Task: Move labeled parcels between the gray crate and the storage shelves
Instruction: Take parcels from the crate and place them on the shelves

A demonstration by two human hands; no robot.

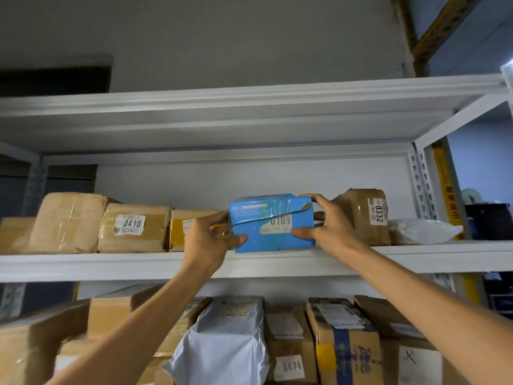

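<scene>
Both hands clasp a blue parcel (pixel 273 223) marked 0109 at the front edge of a white metal shelf (pixel 111 263), where its base rests on the board. The left hand (pixel 206 240) grips the parcel's left end, thumb pressed on the front face. The right hand (pixel 327 222) holds the right end, fingers curled over the top corner and thumb on the front near the label. Just left of the parcel sits a yellow-taped box (pixel 177 232), then a brown box labelled 0410 (pixel 133 227). To the right stands a brown box labelled 0332 (pixel 366 215), with a white plastic bag (pixel 422 232) beside it. On the level below, cardboard boxes flank a grey mailing bag (pixel 227 337).
</scene>
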